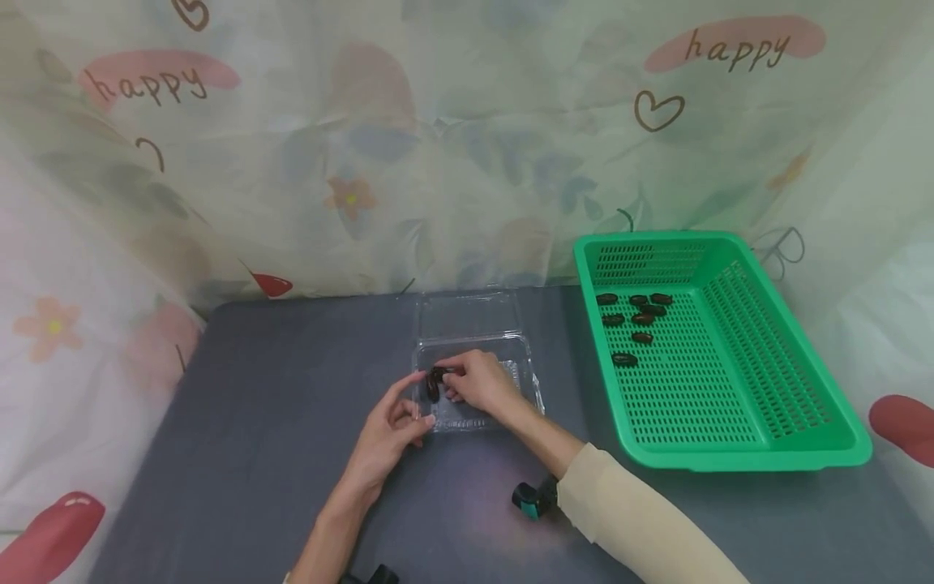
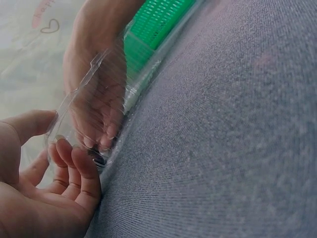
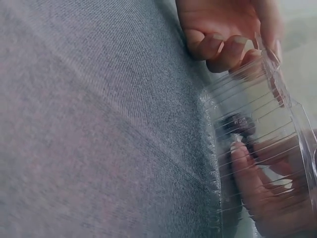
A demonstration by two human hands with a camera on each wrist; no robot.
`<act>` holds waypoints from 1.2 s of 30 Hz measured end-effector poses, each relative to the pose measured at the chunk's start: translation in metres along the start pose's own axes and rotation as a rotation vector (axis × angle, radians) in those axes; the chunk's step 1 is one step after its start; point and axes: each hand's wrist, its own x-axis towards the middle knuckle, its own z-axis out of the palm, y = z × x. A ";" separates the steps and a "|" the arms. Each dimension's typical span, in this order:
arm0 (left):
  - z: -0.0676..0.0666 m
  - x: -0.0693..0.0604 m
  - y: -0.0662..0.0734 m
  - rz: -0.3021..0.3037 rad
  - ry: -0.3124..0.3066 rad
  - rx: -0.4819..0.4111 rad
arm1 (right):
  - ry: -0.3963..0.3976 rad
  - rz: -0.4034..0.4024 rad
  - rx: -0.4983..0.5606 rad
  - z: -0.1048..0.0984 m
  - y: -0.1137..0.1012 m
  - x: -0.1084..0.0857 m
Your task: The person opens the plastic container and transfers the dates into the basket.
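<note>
A clear plastic box (image 1: 474,424) stands on the grey cloth with its lid (image 1: 467,315) folded back. My left hand (image 1: 387,430) holds the box at its near left corner, thumb and forefinger on the rim. Inside the box, my right hand (image 1: 477,381) pinches a dark, glossy date (image 1: 439,374) near the left wall. Another dark date (image 1: 433,391) lies just below it. Through the ribbed wall, the right wrist view shows the fingertips (image 3: 238,148) against a wrinkled date (image 3: 241,124). The fingers partly hide what they hold.
To the right stands a green perforated basket (image 1: 737,459) with several dark dates (image 1: 642,337) toward its left side. A black and teal device (image 1: 531,501) is by the right forearm. A printed curtain (image 1: 452,162) hangs behind the table (image 1: 277,422).
</note>
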 end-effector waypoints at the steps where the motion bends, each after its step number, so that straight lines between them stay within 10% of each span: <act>1: 0.000 0.000 0.000 -0.001 0.000 -0.001 | 0.003 -0.002 0.007 0.000 0.000 0.000; 18: 0.006 0.000 0.001 -0.026 -0.006 0.002 | -0.097 0.058 0.543 -0.023 0.005 -0.013; 36: 0.003 0.002 0.003 -0.004 -0.006 0.015 | -0.123 0.034 0.619 -0.075 -0.020 -0.062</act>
